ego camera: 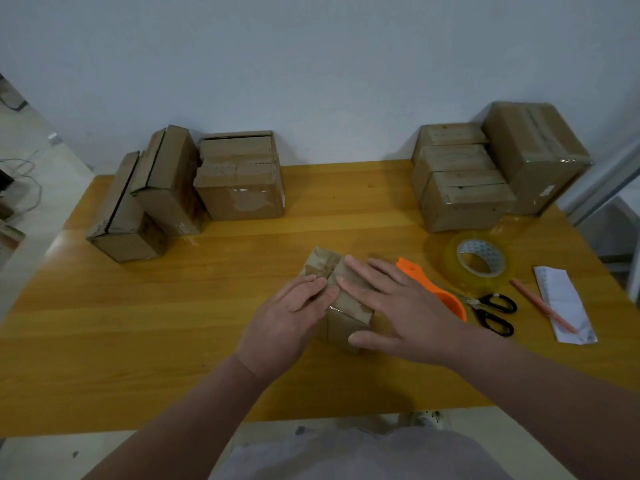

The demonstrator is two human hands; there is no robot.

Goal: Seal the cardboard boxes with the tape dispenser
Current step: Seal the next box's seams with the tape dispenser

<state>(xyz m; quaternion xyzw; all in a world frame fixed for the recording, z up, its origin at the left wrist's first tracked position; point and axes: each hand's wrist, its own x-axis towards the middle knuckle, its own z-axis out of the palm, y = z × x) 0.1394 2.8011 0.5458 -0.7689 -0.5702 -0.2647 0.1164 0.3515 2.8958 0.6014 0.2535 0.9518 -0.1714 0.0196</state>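
Both your hands are down on the small brown cardboard box [341, 301], which sits in the middle of the yellow wooden table [207, 306], a little toward the near edge. Your left hand [287, 323] lies flat on the left flap with its fingers straight and pressed together. Your right hand [398, 306] covers the right flap with its fingers straight and slightly spread, and the thumb runs along the box's near side. The fingertips meet at the centre seam.

The orange plastic tape dispenser [452, 303] lies just right of the box, partly under your right wrist. The clear roll of packing tape [479, 261] lies flat just beyond it. Its white core carries blue print that is too small to read. The black-handled scissors [483, 303] lie beside the dispenser. Farther right, a pink pencil [542, 304] rests against a white paper slip [562, 292] whose faint print is unreadable.

At far left is a cluster of worn brown cardboard boxes [239, 188] with torn tape patches. At far right is a stack of low brown cartons [460, 188] beside a tall taped carton [533, 150]. That carton bears a small white label which is illegible.

A wide band of bare wood lies left of your box, reaching to the table's left edge. The near edge runs just under your forearms.
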